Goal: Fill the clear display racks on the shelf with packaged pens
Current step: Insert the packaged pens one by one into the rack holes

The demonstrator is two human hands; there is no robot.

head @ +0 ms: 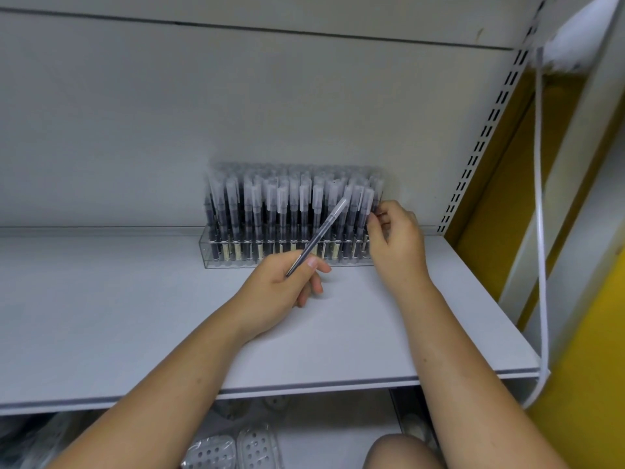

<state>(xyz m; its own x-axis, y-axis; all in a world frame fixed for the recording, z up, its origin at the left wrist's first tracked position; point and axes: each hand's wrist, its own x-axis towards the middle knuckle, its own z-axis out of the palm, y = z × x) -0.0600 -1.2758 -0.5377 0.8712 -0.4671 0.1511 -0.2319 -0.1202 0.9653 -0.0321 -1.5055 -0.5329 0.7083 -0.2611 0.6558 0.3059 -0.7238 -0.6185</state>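
A clear display rack [216, 247] stands at the back of the grey shelf [118, 319], packed with several upright packaged pens [270, 204]. My left hand [284, 292] is in front of the rack and holds one packaged pen [324, 231], which slants up to the right with its frosted cap over the rack. My right hand [397, 242] is at the rack's right end, its fingertips pinched on the rightmost pens there.
A slotted white upright [487, 130] and a yellow wall [581, 384] bound the shelf on the right. A white cord [541, 231] hangs down past the shelf's right corner. Below the shelf edge lie clear perforated packages [233, 450] and my knee [402, 451].
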